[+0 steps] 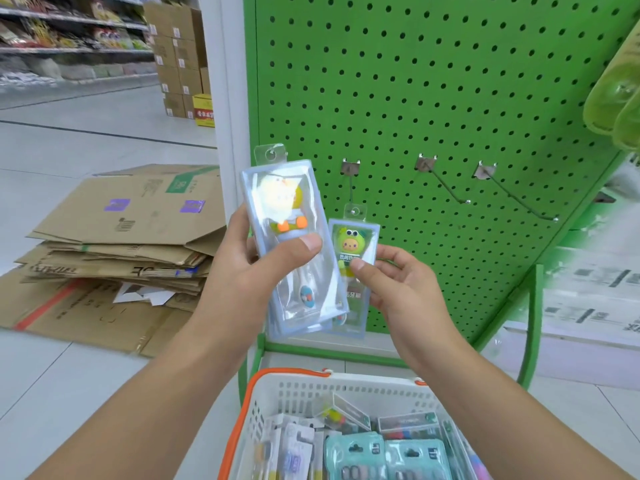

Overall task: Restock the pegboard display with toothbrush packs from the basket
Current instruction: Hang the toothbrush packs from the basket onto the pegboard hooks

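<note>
While our left hand (263, 268) grips a clear yellow-duck toothbrush pack (287, 237), our right hand (391, 282) pinches the clear green-frog toothbrush pack (353, 251) hanging on the left metal hook (350, 174) of the green pegboard (415, 98). We judge hanging underway; next, thread the duck pack's tab hole onto a bare hook at two o'clock. More packs wait in the white basket (311, 386) at six o'clock.

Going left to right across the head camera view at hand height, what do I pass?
Flattened cardboard boxes → left hand → yellow toothbrush pack → green toothbrush pack → right hand → two bare hooks.
</note>
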